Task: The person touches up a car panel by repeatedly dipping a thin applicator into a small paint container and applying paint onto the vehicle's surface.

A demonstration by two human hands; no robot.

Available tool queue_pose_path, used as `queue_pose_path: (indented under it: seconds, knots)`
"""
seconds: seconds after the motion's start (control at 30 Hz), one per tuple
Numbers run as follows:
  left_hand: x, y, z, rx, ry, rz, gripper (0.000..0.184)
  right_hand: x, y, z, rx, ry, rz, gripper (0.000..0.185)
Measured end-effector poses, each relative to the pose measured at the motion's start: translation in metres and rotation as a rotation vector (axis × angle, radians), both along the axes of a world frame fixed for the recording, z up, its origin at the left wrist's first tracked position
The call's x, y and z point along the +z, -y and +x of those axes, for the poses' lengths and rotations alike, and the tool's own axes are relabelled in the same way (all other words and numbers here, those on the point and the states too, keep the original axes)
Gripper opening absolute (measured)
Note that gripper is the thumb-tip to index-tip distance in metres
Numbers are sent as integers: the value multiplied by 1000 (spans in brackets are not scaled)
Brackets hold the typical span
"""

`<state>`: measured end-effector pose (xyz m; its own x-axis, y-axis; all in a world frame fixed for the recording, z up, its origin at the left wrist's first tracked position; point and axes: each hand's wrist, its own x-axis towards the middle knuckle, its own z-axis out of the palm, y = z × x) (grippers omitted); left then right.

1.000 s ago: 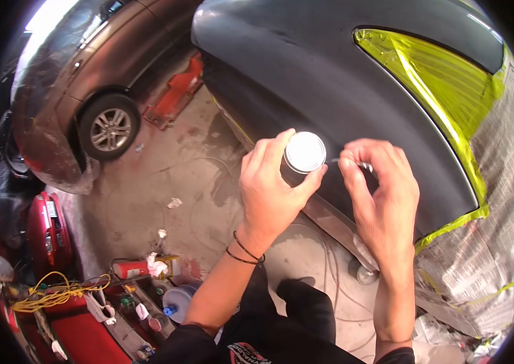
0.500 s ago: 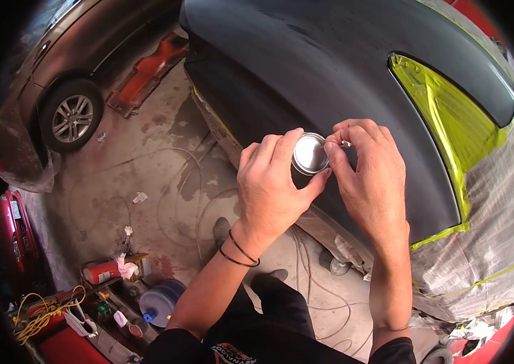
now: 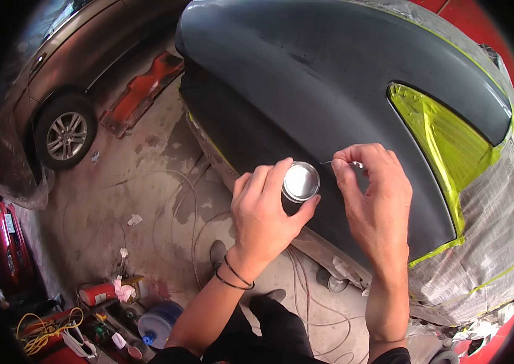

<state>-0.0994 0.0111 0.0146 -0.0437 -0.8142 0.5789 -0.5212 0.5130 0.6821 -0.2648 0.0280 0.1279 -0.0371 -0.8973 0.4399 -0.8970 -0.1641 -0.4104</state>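
Observation:
My left hand (image 3: 263, 212) is wrapped round a small round can (image 3: 300, 182) with a shiny silver lid, a dark band on its wrist. Just right of it, my right hand (image 3: 375, 188) pinches a thin metal tool (image 3: 327, 162), whose tip points at the can's rim with a small gap between them. Most of the tool is hidden by the fingers. Both hands are over a dark grey car panel (image 3: 330, 79), which has yellow-green masking tape (image 3: 445, 133) over an opening.
Masking sheet (image 3: 481, 236) covers the car at the right. A brown car's wheel (image 3: 66, 136) and a red part (image 3: 142, 94) are at the upper left. Hoses (image 3: 193, 224) lie on the floor. A water jug (image 3: 160, 323) and yellow cord (image 3: 41, 337) are at the lower left.
The view has shifted. The tool's tip, at the can's rim half a second ago, is now apart from it, my right hand having moved away to the right. My left hand still holds the can.

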Motion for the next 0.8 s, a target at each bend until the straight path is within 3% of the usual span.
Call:
queue_pose_path:
  seconds: [0.23,0.3,0.33,0.37,0.5,0.8]
  knots:
    - [1,20,5,-14,-10,-31,68,8,-2,7,-8,294,-212,9]
    - [5,26,6,-15,-12,-46,68,-13,6,8,111,113,-289,10]
    - [6,29,6,-16,-14,-58,69,-17,3,9,139,-73,-160,12]
    - [7,31,5,-20,-16,-70,69,-25,4,14,107,71,-46,13]
    - [13,41,15,-20,-7,-99,70,-29,29,8,30,166,-246,9]
    - [10,44,34,-67,-54,-29,71,23,126,6,-11,-427,-415,11]
